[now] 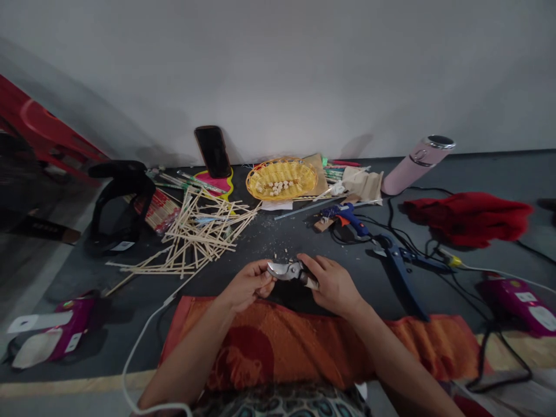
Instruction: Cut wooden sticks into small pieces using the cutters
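My right hand [332, 284] is wrapped round the handles of a pair of pruning shears [286, 270], whose silver blades point left. At the blade tip, my left hand [252, 284] has its thumb and fingers pinched together; what they hold, if anything, is too small to make out. Tiny pale cut bits [280, 255] lie on the dark table just beyond the blades. Below both wrists, an orange towel [304, 341] is spread along the front edge. Left of the hands lies a loose heap of thin wooden sticks [195, 237].
A yellow woven basket [249, 184] holds small pale pieces. Behind it on the left leans a phone [212, 152]. To the right are a blue glue gun [354, 220], blue-handled cutters [402, 278], a pink flask [417, 165], a red cloth [469, 217] and cables. A white cord [143, 330] crosses the left side.
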{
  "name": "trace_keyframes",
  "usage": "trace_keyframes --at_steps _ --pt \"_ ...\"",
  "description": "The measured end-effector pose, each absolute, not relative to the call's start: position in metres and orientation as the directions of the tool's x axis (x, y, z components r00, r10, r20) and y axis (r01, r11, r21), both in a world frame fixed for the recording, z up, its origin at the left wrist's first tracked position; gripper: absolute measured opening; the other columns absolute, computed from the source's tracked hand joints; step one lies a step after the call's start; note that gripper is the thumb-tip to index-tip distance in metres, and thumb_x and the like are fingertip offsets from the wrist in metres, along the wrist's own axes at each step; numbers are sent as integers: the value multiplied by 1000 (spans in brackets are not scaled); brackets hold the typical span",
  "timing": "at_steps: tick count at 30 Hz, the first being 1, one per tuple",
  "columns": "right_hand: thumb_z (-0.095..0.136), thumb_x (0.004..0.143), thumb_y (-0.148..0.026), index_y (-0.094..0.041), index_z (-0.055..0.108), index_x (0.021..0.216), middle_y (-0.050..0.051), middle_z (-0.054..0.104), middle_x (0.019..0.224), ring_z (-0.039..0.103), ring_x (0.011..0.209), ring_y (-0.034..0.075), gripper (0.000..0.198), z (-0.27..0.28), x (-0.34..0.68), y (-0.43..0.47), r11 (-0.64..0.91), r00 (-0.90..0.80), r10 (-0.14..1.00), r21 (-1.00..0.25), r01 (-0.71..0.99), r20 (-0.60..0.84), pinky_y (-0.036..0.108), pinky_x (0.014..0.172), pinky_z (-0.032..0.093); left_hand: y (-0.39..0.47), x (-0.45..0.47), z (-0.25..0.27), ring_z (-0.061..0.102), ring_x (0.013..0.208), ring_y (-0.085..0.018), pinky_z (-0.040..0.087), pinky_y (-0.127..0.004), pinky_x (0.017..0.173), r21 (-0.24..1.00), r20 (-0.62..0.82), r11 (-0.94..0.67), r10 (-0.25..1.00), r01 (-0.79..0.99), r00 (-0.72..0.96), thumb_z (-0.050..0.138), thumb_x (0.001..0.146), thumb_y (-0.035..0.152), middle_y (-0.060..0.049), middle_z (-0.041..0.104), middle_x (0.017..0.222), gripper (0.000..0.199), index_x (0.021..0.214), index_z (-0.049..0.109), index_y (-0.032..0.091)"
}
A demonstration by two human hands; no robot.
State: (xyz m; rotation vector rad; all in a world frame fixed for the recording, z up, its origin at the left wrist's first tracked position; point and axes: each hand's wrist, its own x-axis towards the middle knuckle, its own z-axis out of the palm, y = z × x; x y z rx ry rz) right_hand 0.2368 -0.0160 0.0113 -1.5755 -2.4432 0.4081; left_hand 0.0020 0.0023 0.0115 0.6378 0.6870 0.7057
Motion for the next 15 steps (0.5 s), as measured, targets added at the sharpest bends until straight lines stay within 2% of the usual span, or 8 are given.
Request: trace_keyframes --at_steps 6,10,15 --pt "54 70 -12 -23 29 144 10 53 119 48 107 26 79 17 239 -12 436 -458 888 -396 808 44 39 92 37 -1 -1 8 33 42 -2 23 -21 48 678 -234 577 757 -456 610 78 70 32 5 48 58 32 73 53 13" --pt "54 75 -16 -20 26 145 12 52 120 46 110 26 76 17 242 -13 394 -401 913 -428 813 78 40 93 37 -1 1 8 38 44 -4 25 -21 49 741 -184 488 809 -462 558 74 76 34 4 49 57 28 80 55 14" --pt "54 78 -19 -21 24 146 12 51 122 46 110 26 75 16 239 -15 376 -376 923 -426 823 87 41 92 36 0 5 5 42 51 -6 27 -21 53 838 -189 389 865 -382 464 69 80 34 3 49 62 25 80 56 13"
